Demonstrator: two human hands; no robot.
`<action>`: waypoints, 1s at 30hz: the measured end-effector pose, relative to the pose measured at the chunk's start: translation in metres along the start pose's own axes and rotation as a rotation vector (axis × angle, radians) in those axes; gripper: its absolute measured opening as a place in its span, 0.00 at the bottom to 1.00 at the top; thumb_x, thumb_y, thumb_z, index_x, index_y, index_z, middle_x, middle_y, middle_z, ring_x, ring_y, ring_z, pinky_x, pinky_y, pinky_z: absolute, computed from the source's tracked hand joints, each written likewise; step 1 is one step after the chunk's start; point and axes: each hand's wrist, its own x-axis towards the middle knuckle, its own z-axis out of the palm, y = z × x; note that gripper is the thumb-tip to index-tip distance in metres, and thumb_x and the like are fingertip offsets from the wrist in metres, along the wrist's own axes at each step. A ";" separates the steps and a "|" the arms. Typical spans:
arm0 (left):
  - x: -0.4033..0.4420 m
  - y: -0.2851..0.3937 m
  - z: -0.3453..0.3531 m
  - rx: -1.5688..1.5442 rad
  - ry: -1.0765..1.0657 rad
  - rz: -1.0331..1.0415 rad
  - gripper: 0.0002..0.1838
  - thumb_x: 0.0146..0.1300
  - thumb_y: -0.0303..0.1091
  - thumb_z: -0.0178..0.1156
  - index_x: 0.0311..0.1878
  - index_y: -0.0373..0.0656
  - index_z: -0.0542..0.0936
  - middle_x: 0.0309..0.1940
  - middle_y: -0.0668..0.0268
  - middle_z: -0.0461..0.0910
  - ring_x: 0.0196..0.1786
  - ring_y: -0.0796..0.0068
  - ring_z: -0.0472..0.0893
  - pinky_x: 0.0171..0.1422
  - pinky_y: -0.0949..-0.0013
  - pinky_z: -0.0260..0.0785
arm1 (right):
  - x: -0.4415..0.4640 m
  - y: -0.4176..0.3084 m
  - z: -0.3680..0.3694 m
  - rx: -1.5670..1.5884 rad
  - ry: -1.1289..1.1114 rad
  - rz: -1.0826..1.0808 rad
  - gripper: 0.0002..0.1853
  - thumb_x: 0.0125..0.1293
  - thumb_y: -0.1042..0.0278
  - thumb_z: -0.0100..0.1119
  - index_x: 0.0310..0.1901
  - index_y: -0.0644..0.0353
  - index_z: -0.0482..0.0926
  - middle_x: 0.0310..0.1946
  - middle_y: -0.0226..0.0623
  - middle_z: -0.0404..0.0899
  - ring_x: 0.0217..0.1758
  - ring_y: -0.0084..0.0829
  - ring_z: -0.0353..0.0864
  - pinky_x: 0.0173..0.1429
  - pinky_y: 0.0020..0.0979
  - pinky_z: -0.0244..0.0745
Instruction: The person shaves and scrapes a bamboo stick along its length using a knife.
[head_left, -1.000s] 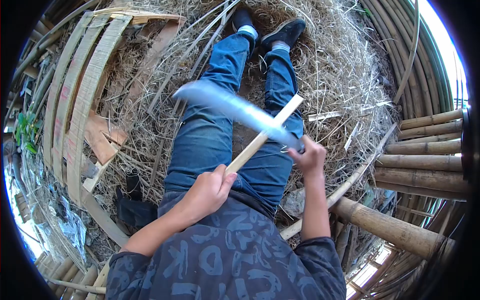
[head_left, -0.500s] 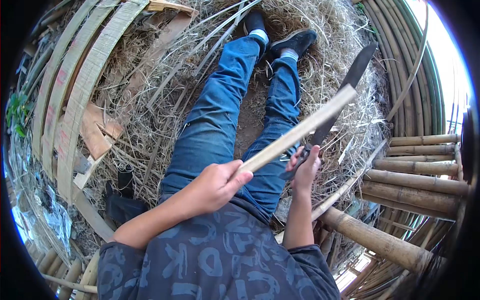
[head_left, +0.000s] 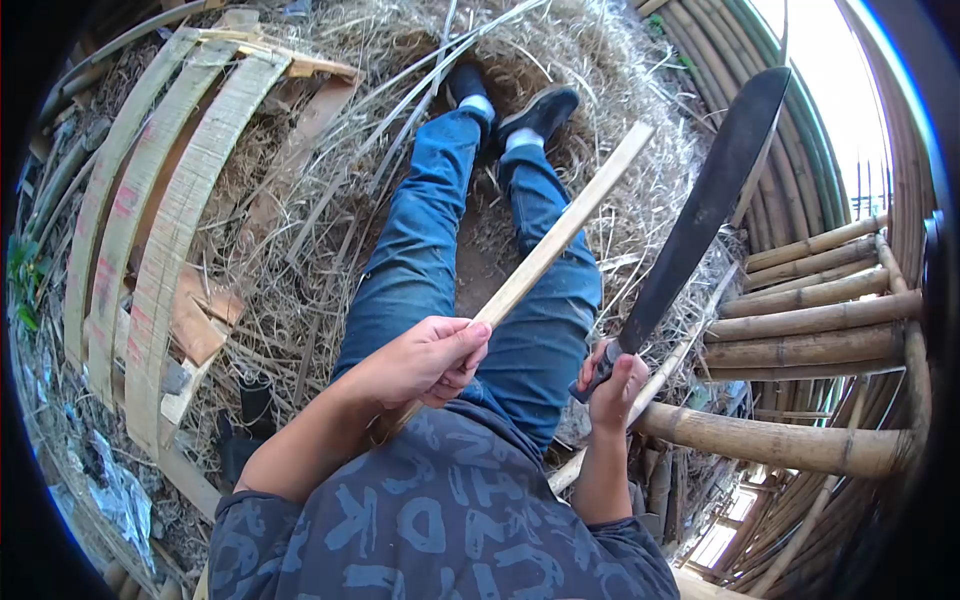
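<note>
Shirt (head_left: 425, 510) nearest, just below the near end of the stick (head_left: 565, 228). Left hand (head_left: 442, 355) clenched round the stick close to that end, thumb along the top; a short stub shows past the heel of the hand. From those fingers the stick runs away from the body, slanting right, far end free.

Right hand (head_left: 612, 387) sits right of the stick's near end, fingers wrapped on the grip of a big dark knife (head_left: 710, 205).

Key relation: blade is right of the stick and apart from it in this view, tip pointing away from the body. Long axes lean the same way, blade a bit steeper. Depth gap between them: can't tell. Left hand is on the stick; right hand is off it.

Jeans (head_left: 395, 280) stretch out beneath the stick. Bamboo pole (head_left: 785, 440) to its right, past the right wrist. Pale shavings (head_left: 600, 60) on the ground around it. Curved slats (head_left: 190, 205) well left of it. Shoes (head_left: 540, 112) left of its far end.
</note>
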 end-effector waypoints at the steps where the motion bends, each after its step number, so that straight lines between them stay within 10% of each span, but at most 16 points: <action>1: 0.003 -0.001 0.000 0.031 -0.013 0.006 0.19 0.75 0.47 0.45 0.29 0.47 0.68 0.14 0.79 0.57 0.14 0.88 0.53 0.16 0.80 0.45 | 0.000 -0.007 -0.001 -0.012 -0.022 -0.042 0.36 0.63 0.29 0.53 0.26 0.65 0.69 0.19 0.32 0.67 0.15 0.20 0.68 0.19 0.21 0.62; 15: 0.045 0.006 0.054 0.167 -0.145 -0.250 0.21 0.77 0.48 0.42 0.30 0.44 0.69 0.13 0.77 0.58 0.15 0.86 0.55 0.18 0.78 0.48 | 0.011 -0.088 -0.041 -1.031 0.018 -0.617 0.37 0.42 0.27 0.68 0.24 0.63 0.78 0.14 0.35 0.72 0.17 0.34 0.77 0.23 0.31 0.72; 30: 0.093 0.028 0.053 0.526 0.223 -0.250 0.24 0.77 0.47 0.41 0.29 0.39 0.71 0.14 0.75 0.61 0.14 0.87 0.57 0.18 0.78 0.47 | 0.077 -0.017 -0.076 -0.977 -0.042 -0.346 0.37 0.45 0.24 0.63 0.17 0.58 0.71 0.10 0.35 0.70 0.16 0.39 0.77 0.21 0.36 0.70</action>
